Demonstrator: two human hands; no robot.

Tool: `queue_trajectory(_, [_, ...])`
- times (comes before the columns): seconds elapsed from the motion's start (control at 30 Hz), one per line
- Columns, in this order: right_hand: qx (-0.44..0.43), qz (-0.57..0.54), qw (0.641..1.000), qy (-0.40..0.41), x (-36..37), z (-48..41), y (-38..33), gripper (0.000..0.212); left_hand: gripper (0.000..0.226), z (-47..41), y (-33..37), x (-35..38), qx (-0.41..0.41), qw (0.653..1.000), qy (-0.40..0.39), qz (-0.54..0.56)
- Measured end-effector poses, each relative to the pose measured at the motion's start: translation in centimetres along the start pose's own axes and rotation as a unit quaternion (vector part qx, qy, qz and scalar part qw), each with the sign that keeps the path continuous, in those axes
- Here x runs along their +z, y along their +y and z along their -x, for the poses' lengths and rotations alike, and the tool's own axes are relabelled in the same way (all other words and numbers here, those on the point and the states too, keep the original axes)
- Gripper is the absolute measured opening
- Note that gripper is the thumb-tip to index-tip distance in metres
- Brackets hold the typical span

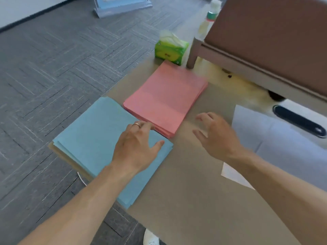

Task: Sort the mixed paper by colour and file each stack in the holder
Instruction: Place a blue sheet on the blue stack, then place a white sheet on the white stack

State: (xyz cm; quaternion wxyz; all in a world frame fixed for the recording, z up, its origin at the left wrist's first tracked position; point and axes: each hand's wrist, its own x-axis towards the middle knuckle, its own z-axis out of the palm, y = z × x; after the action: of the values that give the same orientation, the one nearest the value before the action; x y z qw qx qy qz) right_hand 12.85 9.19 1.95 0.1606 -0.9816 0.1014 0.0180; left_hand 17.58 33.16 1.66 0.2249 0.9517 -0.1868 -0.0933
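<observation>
Left hand (138, 144) rested on blue stack (92, 135), fingers bent, grip unclear; right hand (215, 137) hovered, fingers spread. Pink stack (164, 96) ran lengthwise away rightward.

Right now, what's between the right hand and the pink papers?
Just bare brown board between the right hand and pink papers, in the head view.

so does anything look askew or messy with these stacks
The blue stack is fanned, its sheet edges stepping out at the left corner. The pink stack is slightly splayed at its near corner too.
</observation>
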Motion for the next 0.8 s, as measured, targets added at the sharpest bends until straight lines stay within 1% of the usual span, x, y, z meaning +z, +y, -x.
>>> queue_trajectory(0.1, [0.079, 0.023, 0.997, 0.007, -2.5, 3.6, 7.0, 0.040, 0.050, -1.8, 5.8, 2.0, 0.046, 0.998, -0.034, 0.014])
queue_trajectory(0.2, [0.145, 0.014, 0.989, 0.019, -4.2, 8.1, 13.4, 0.040, 0.044, -2.7, 11.8, 5.4, 0.077, 0.993, -0.078, 0.033])
queue_trajectory(0.3, [0.201, 0.010, 0.979, 0.030, -4.4, 13.2, 19.2, 0.043, 0.044, -2.4, 17.8, 9.9, 0.119, 0.982, -0.142, 0.023])
queue_trajectory(0.4, [0.251, 0.004, 0.967, 0.032, -3.8, 18.4, 23.8, 0.048, 0.046, -1.7, 23.1, 13.5, 0.150, 0.971, -0.182, 0.019])
queue_trajectory(0.57, [0.292, -0.015, 0.955, 0.041, -3.3, 23.7, 28.9, 0.055, 0.045, -0.3, 30.3, 17.8, 0.173, 0.960, -0.219, 0.028])
queue_trajectory(0.67, [0.305, -0.017, 0.952, 0.020, -2.9, 25.0, 29.9, 0.060, 0.048, 0.5, 33.4, 19.6, 0.192, 0.949, -0.248, 0.008])
queue_trajectory(0.73, [0.309, -0.014, 0.951, 0.001, -2.5, 25.7, 30.5, 0.065, 0.053, 0.7, 35.4, 21.1, 0.180, 0.948, -0.260, -0.024])
queue_trajectory(0.8, [0.309, -0.004, 0.951, 0.004, -1.9, 25.9, 31.0, 0.067, 0.059, 0.4, 36.9, 22.4, 0.141, 0.952, -0.265, -0.058])
